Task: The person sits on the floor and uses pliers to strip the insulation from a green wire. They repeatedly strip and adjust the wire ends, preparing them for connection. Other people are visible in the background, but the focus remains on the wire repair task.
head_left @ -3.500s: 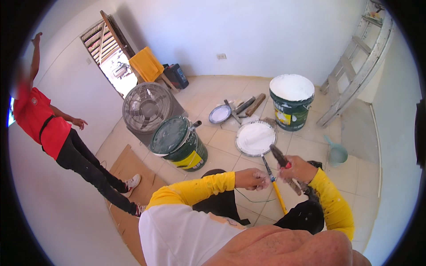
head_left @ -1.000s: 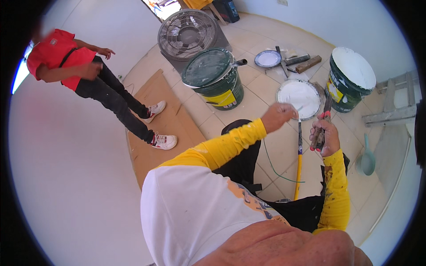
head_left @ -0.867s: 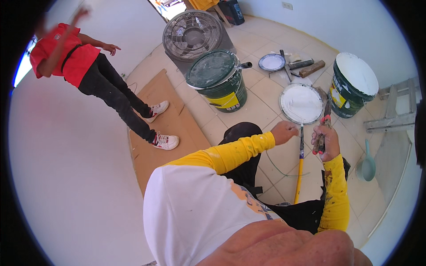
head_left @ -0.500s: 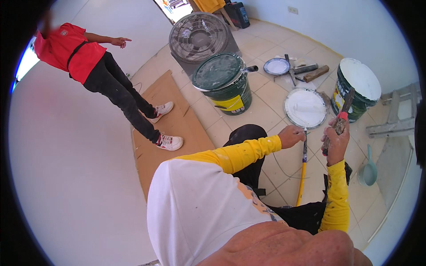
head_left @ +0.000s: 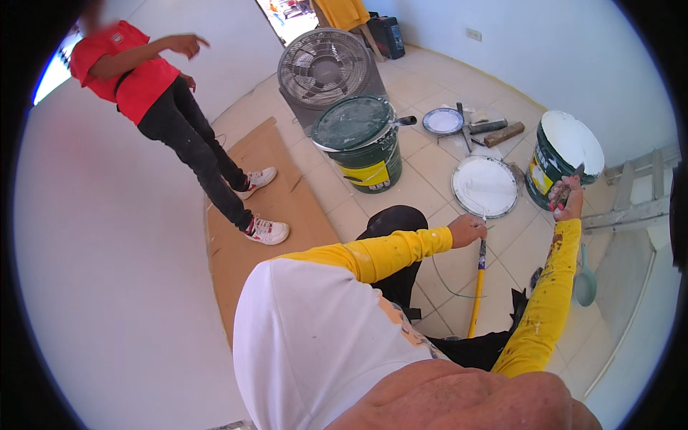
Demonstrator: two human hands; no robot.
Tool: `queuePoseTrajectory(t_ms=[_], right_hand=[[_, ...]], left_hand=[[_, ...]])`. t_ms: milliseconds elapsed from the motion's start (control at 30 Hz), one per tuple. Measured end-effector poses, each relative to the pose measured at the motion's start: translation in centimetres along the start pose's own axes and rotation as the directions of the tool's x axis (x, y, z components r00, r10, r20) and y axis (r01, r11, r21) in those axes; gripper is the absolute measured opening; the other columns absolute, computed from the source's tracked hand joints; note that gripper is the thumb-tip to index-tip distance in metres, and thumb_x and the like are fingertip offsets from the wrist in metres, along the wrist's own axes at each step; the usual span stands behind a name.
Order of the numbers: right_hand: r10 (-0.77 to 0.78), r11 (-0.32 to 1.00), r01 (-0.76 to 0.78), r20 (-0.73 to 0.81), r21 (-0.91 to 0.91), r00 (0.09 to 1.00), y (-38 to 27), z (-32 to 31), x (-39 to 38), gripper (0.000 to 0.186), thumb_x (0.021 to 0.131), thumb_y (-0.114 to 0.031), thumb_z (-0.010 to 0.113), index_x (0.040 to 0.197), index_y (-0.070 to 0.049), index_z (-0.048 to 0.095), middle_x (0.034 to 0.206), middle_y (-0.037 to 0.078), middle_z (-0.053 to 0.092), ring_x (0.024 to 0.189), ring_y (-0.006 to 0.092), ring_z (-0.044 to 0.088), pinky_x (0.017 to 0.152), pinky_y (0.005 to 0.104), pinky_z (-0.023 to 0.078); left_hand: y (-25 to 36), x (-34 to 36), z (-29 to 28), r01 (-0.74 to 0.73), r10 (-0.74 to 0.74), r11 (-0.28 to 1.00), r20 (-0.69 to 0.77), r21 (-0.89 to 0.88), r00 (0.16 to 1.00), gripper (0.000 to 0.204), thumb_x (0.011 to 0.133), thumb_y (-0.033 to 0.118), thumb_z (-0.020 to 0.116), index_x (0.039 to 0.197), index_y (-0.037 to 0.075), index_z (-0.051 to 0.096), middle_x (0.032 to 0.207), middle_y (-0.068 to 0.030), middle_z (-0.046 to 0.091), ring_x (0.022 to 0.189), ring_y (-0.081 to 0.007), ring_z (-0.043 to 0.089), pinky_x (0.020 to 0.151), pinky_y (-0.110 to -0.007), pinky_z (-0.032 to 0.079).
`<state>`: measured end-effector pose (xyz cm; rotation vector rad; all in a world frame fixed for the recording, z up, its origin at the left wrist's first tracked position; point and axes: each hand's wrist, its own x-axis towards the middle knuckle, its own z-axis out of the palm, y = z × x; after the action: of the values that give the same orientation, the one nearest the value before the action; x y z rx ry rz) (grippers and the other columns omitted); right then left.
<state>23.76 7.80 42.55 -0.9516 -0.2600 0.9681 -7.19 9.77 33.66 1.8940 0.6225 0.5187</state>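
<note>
**Right hand (head_left: 567, 203) closed on a dark tool (head_left: 578, 171)**

Through the head view, I see the tool's tip overlapping the green bucket (head_left: 534, 176). The left hand (head_left: 467, 231) has its fingers drawn together near the yellow pole (head_left: 476, 301); I cannot tell whether they hold the green wire (head_left: 466, 295). A white-coated disc (head_left: 498, 179) lies on the floor (head_left: 430, 168).
</note>
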Motion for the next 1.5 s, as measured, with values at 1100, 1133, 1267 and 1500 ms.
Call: queuePoseTrajectory(t_ms=[1100, 1133, 1267, 1500], right_hand=[[0.097, 0.992, -0.093, -0.042, 0.084, 0.994, 6.3, -1.3, 6.2, 0.013, 0.078, -0.020, 0.059, 0.076, -0.011, 0.050, 0.058, 0.006, 0.044, 0.044, 0.0196, 0.043, 0.038, 0.0335, 0.038], [0.065, 0.994, -0.059, -0.057, 0.096, 0.996, 5.7, -2.1, 6.4, 0.013, 0.078, -0.021, 0.059, 0.077, -0.011, 0.051, 0.059, 0.006, 0.045, 0.044, 0.0194, 0.043, 0.038, 0.0333, 0.037], [-0.860, 0.242, 0.567, 0.096, -0.787, 0.500, 7.8, 0.4, 9.8, 0.044, 0.078, -0.021, 0.062, 0.115, 0.003, 0.057, 0.099, 0.022, 0.065, 0.084, 0.0380, 0.064, 0.077, 0.0442, 0.052], [-0.480, 0.843, 0.421, -0.116, -0.334, 0.870, 1.4, 0.5, 5.7, 0.020, 0.074, -0.010, 0.065, 0.091, -0.002, 0.058, 0.072, 0.004, 0.055, 0.056, 0.0150, 0.052, 0.050, 0.0303, 0.041]], left_hand=[[-9.4, 9.5, -8.0, -0.037, -0.195, 0.555, 0.173, 0.831, 0.965, 0.025, 0.089, 0.031, 0.052, 0.090, 0.011, 0.067, 0.083, -0.0153, 0.067, 0.082, -0.0369, 0.065, 0.074, -0.048, 0.052], [-8.2, 10.3, -6.9, 0.004, -0.224, 0.573, 0.152, 0.820, 0.963, 0.025, 0.091, 0.031, 0.051, 0.092, 0.012, 0.066, 0.083, -0.0156, 0.067, 0.084, -0.0367, 0.065, 0.075, -0.049, 0.052], [-11.2, 9.7, -11.4, -0.364, -0.018, 0.275, 0.383, 0.890, 0.924, 0.030, 0.092, 0.035, 0.050, 0.091, 0.011, 0.067, 0.087, -0.0145, 0.068, 0.084, -0.0369, 0.066, 0.079, -0.049, 0.053], [-5.0, 8.8, -8.0, -0.041, -0.126, 0.627, 0.153, 0.778, 0.980, 0.027, 0.091, 0.027, 0.050, 0.092, 0.007, 0.068, 0.086, -0.0187, 0.065, 0.084, -0.0399, 0.063, 0.077, -0.048, 0.050]])
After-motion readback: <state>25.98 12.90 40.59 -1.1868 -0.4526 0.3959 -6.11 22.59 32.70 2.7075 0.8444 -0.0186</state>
